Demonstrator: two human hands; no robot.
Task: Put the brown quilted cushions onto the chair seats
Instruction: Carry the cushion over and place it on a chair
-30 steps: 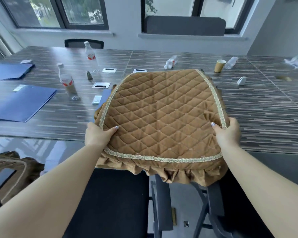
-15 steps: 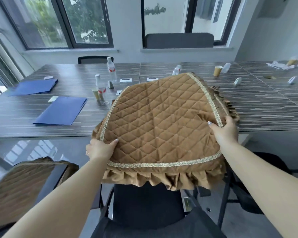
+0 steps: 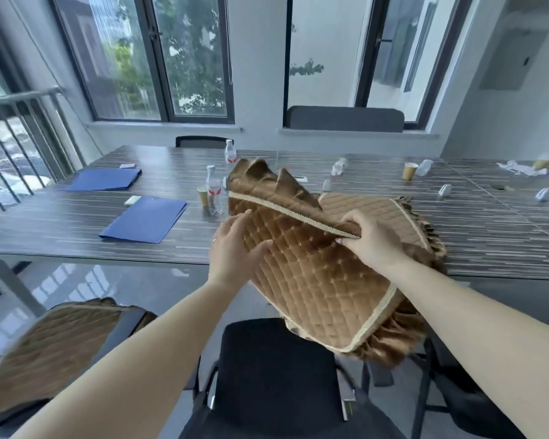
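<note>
- While our two hands held the cushion flat by its near corners a second ago, it now hangs tilted, its far edge flipped up so the ruffle stands in peaks above the beige piping.
- Our right hand has moved from the cushion's right side to the raised edge; thumb and fingers pinch the piping there, a tight grip on the fabric.
- Our left hand no longer clamps the left corner. Its fingers lie spread and nearly straight against the quilted face, thumb out, pressing rather than grasping.
- The cushion sits in the air over the near edge of the table, its lower corner drooping above the black chair seat in front of us without touching it, as far as we can tell.
- A second brown cushion shows behind the raised edge, lying on the table near that same near edge; earlier the held cushion covered that spot.
- At lower left, another quilted cushion lies on the neighbouring chair, as before.
- Our view has lifted: more window and wall show than half a second ago.
- On the table, two blue folders lie toward the left end, water bottles stand near the middle, and a paper cup stands toward the far right.
</note>
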